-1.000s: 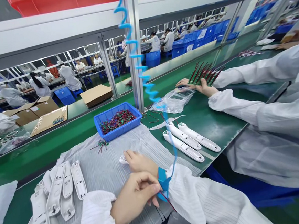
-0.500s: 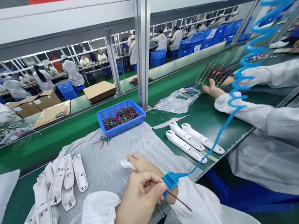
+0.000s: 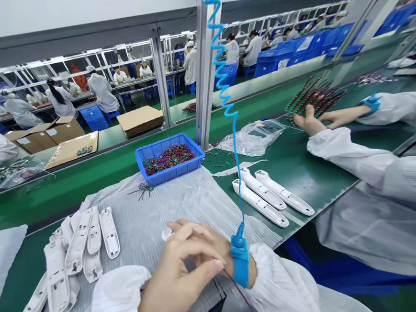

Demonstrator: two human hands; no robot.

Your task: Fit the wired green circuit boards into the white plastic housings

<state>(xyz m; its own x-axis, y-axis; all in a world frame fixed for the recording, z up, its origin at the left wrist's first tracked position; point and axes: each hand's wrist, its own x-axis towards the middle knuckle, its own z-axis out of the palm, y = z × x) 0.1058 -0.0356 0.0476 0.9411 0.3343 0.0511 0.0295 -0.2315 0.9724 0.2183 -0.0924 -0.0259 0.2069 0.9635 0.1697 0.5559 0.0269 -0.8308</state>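
Note:
My left hand (image 3: 179,273) is closed in a pinch of thumb and fingertip on a thin dark red wire (image 3: 240,293), which trails down to the right. Behind it, my right hand (image 3: 215,242) is bent round a white plastic piece (image 3: 166,234); only a tip of this piece shows past the fingers, and the left hand hides the rest. A blue wrist strap (image 3: 240,259) with a coiled cord (image 3: 220,59) circles the right wrist. Both hands are over a white foam sheet (image 3: 145,228) at the bench's near edge.
White plastic shells (image 3: 57,278) are heaped at left. Three long white housings (image 3: 260,204) lie at right. A blue bin (image 3: 171,171) holds small wired parts, near a clear bag (image 3: 253,138). A co-worker's hand (image 3: 311,121) holds a bundle of wired boards (image 3: 311,97).
My left hand has shifted slightly left and the wire now hangs more steeply. My right wrist has turned, and the coiled cord has swung left to hang upright. The co-worker's hands moved slightly right.

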